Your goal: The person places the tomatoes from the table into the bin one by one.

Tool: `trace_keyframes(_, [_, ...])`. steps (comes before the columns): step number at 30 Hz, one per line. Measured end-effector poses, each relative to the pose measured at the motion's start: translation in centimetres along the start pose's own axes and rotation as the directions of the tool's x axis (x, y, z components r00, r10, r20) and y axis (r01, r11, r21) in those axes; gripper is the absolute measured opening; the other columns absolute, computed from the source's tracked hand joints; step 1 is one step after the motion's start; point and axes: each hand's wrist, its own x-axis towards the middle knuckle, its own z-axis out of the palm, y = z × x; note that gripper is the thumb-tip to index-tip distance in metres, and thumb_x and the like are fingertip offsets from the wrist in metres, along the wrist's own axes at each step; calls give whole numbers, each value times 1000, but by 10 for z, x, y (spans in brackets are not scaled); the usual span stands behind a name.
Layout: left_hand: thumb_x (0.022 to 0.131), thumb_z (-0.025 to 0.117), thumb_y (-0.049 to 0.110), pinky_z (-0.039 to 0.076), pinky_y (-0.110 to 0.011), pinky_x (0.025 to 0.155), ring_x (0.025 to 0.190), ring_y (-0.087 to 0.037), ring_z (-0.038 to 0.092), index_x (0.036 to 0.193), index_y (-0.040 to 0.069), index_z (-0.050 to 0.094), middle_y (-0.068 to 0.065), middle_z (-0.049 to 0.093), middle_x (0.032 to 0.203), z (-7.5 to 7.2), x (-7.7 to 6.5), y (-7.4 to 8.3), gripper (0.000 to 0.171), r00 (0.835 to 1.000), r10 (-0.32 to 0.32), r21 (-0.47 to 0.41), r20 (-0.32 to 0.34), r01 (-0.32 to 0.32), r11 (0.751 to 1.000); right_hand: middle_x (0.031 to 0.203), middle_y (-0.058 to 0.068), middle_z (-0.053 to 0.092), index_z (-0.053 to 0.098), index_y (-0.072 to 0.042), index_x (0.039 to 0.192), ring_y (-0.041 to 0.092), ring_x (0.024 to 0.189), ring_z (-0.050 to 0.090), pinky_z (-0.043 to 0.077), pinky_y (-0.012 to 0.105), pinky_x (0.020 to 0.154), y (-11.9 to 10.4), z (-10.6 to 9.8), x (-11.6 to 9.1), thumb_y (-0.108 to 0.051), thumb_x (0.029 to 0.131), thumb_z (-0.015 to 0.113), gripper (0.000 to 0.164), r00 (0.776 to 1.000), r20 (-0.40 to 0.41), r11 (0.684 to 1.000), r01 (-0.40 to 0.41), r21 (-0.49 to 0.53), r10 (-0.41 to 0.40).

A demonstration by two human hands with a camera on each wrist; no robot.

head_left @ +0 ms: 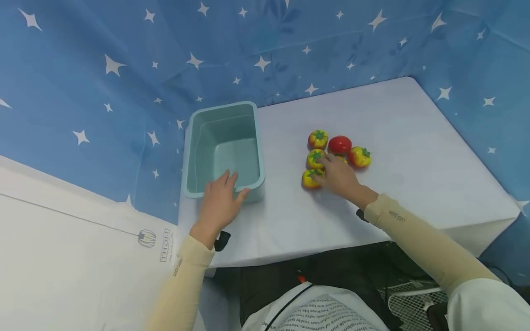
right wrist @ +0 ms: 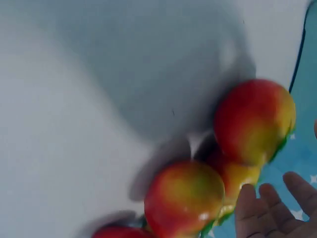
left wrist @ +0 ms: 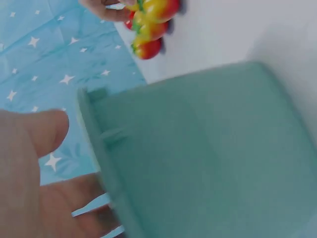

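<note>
In the head view, my left hand [head_left: 219, 202] is at the near rim of an empty pale teal plastic bin [head_left: 203, 151]. Its fingers reach over that rim with the thumb spread, and the left wrist view shows fingertips beside the bin's rim [left wrist: 111, 183]. My right hand [head_left: 340, 175] hovers over a cluster of yellow-red fruits with green leafy tops. The front fruit [head_left: 310, 180] and middle fruit [head_left: 314, 157] are at its fingertips; another lies partly hidden beneath the hand. Around them are a back fruit [head_left: 318, 139], a right-hand fruit [head_left: 359, 157] and a plain red one [head_left: 340, 145].
A white-covered table [head_left: 414, 151] bears the bin on the left and the fruits near the middle. Blue star-patterned cloth [head_left: 232, 50] hangs behind it. A white wire rack [head_left: 418, 303] is below the front edge, at right.
</note>
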Motion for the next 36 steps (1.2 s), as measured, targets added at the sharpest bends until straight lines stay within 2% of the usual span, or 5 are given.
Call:
trace_keyframes(5, [97,56,40,14,-60,115,139,-37,35,142,5,50,-18,45,147,26,-28,-4,58,981,20,17,-193,-17,1000,133,24,47,50,-4,139,41,120,47,47,59,93,-3,32,-7,-43,84,73,71,1000,-23,1000,1,21,0])
trace_keyframes(11, [90,67,23,12,-64,113,140,-40,31,138,4,53,-20,44,145,54,-40,-4,53,890,68,-44,-452,-98,994,121,22,44,48,-3,138,37,103,51,50,56,88,1,49,-18,-41,78,79,78,997,-82,999,14,41,-10])
trace_keyframes(19, [87,68,16,10,-67,112,141,-41,29,140,4,50,-19,43,145,74,-41,-7,57,819,81,-38,-569,-124,992,129,21,46,42,-4,139,35,102,57,52,53,88,-15,48,-21,-37,80,77,76,998,-49,990,52,130,-46])
trace_keyframes(30, [89,64,16,10,-65,113,143,-38,27,138,5,51,-18,43,146,78,-47,-14,53,809,59,-42,-584,-103,994,132,17,41,43,-8,138,29,110,49,51,47,90,-92,-23,28,-29,81,77,70,967,-250,924,142,355,-52])
trace_keyframes(36, [87,67,16,10,-64,113,144,-37,26,139,6,50,-16,41,148,74,-44,-11,55,824,83,-31,-560,-121,992,135,15,43,44,-8,141,25,108,51,53,39,87,-136,-34,41,-27,83,77,70,947,-292,858,259,443,-136])
